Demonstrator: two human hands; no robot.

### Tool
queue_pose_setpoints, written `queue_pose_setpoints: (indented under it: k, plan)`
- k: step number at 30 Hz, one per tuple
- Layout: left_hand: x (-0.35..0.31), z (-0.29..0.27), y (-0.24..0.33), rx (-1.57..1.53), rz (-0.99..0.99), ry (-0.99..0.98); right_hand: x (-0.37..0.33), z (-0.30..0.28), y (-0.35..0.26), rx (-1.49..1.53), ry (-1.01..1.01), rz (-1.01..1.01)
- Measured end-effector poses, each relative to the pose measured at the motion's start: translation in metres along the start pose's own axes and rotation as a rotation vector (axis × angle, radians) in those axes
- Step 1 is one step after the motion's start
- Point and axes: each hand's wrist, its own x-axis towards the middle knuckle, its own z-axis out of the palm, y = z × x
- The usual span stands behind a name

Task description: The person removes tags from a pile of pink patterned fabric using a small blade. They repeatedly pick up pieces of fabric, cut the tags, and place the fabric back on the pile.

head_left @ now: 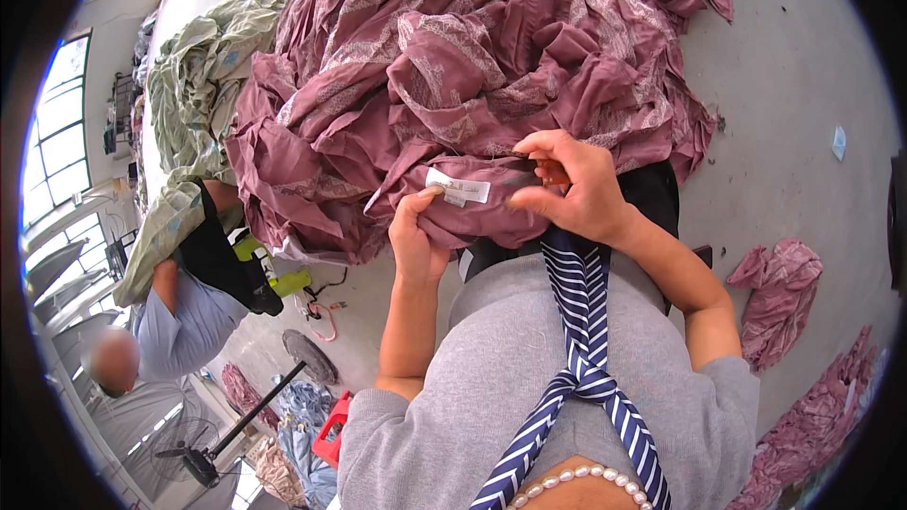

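Observation:
A large heap of dusty-pink cloth with pale lace-like patterning [453,66] spreads in front of me and hangs over toward my lap. On its near edge lies a small white label [457,186], fixed to a fold. My left hand [419,236] pinches that fold, its thumb pressed on the label's left end. To the label's right, my right hand [576,184] is raised close over the cloth. Its thumb and forefinger are apart, while the other fingers curl inward; I see nothing held between them.
Pale green cloth [203,76] is piled on the left, where another person [194,321] handles part of it. Standing near that person is a black fan [194,458]. A red plastic item [331,430] is beside my left elbow. Pink cloth bundles [779,297] lie on the floor at right.

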Motion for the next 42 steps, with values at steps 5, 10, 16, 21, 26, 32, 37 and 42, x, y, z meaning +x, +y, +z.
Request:
queue_pose_setpoints:
  k: [5,10,16,21,26,32,37,42]
  plan:
    - [-0.005,-0.023,-0.006,0.12,0.073,0.017,0.006,0.012,0.005,0.006,-0.134,-0.133]
    - [-0.008,-0.035,0.017,0.021,0.16,0.019,0.011,-0.011,0.007,0.119,0.123,0.128]
    - [-0.008,-0.066,0.025,0.1,0.314,-0.042,0.029,-0.023,0.014,-0.081,0.096,-0.098]
    - [-0.003,-0.088,0.022,0.186,0.324,-0.087,0.039,-0.017,0.032,-0.549,-0.048,-0.28]
    - [0.013,-0.127,0.016,0.331,0.24,0.155,0.102,-0.064,0.028,-0.362,0.2,-0.068]
    - [0.019,-0.107,0.025,0.616,0.099,0.374,0.178,-0.065,0.046,-0.547,0.268,-0.082]
    - [0.013,-0.099,0.041,1.121,0.543,0.302,0.203,-0.047,0.061,-0.525,0.259,-0.002]
    - [0.001,-0.018,0.026,1.476,1.275,0.152,0.2,-0.045,0.051,-0.535,0.231,0.02]
